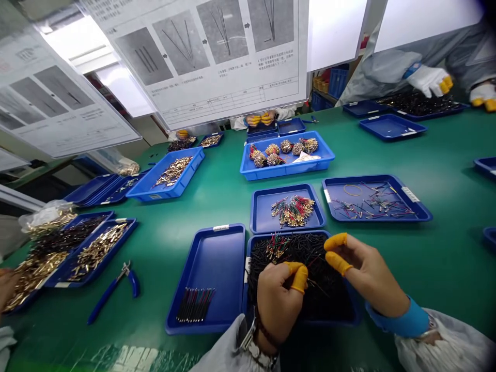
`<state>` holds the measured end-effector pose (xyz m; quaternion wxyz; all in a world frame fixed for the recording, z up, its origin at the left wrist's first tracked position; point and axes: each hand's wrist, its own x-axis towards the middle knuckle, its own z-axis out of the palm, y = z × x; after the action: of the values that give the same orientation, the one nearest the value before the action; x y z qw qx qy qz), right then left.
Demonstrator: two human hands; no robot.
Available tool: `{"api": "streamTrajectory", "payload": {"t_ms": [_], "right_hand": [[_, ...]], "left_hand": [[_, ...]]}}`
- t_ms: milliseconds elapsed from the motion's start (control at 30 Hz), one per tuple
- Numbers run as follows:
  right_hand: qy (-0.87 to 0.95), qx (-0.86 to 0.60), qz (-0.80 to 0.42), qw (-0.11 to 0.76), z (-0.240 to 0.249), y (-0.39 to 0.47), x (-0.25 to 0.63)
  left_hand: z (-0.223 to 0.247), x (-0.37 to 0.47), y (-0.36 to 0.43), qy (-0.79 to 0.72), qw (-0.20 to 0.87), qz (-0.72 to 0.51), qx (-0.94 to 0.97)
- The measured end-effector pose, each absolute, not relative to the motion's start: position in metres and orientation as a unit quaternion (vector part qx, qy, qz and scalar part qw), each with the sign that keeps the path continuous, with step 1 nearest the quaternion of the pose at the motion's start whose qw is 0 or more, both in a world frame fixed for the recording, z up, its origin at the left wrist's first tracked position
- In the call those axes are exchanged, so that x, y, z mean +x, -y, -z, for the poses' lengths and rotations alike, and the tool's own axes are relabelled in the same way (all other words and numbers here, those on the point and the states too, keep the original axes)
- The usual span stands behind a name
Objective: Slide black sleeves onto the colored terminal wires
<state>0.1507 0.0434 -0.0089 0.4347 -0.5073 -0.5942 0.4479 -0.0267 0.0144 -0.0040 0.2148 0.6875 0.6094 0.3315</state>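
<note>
My left hand (pixel 281 292), with yellow finger cots on thumb and forefinger, is closed in a pinch over the tray of black sleeves (pixel 302 299). Thin wires (pixel 318 285) with metal ends stick out from its fingertips. Just to the right, my right hand (pixel 364 268) brings its cot-covered thumb and forefinger close together on what looks like a thin reddish wire running toward the left hand. Its exact grip is hard to make out. A small bunch of coloured wires with gold ends (pixel 276 247) lies on the sleeves.
A blue tray (pixel 217 258) at left holds a row of black-sleeved wires (pixel 196 305). Beyond are trays of wire bundles (pixel 294 211) and loose wires (pixel 375 201). Blue-handled pliers (pixel 116 289) lie left. Instruction sheets (pixel 232 93) hang overhead; a co-worker's gloved hand (pixel 430 80) is far right.
</note>
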Motion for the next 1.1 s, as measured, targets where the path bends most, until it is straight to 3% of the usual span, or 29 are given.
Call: {"api": "streamTrajectory", "payload": {"t_ms": [100, 267, 467, 767, 900, 1033, 1100], "right_hand": [[0.544, -0.478, -0.544, 0.424, 0.008, -0.043, 0.145], [0.513, -0.466, -0.568, 0.443, 0.006, -0.042, 0.14], [0.564, -0.478, -0.524, 0.423, 0.008, -0.041, 0.142], [0.694, -0.478, -0.265, 0.468, 0.01, -0.033, 0.131], [0.661, -0.516, -0.255, 0.482, 0.011, -0.036, 0.14], [0.509, -0.606, -0.247, 0.56, 0.011, -0.044, 0.165], [0.54, -0.57, -0.334, 0.521, 0.011, -0.046, 0.169]], "left_hand": [[0.002, -0.025, -0.012, -0.607, 0.238, -0.34, 0.677], [0.003, -0.023, -0.01, -0.596, 0.206, -0.325, 0.704], [0.009, -0.021, -0.009, -0.577, 0.106, -0.321, 0.744], [0.015, -0.02, -0.008, -0.53, 0.063, -0.259, 0.805], [0.011, -0.022, -0.007, -0.528, 0.072, -0.27, 0.802], [0.012, -0.026, -0.005, -0.535, 0.1, -0.282, 0.79], [0.013, -0.028, -0.005, -0.541, 0.12, -0.287, 0.781]]}}
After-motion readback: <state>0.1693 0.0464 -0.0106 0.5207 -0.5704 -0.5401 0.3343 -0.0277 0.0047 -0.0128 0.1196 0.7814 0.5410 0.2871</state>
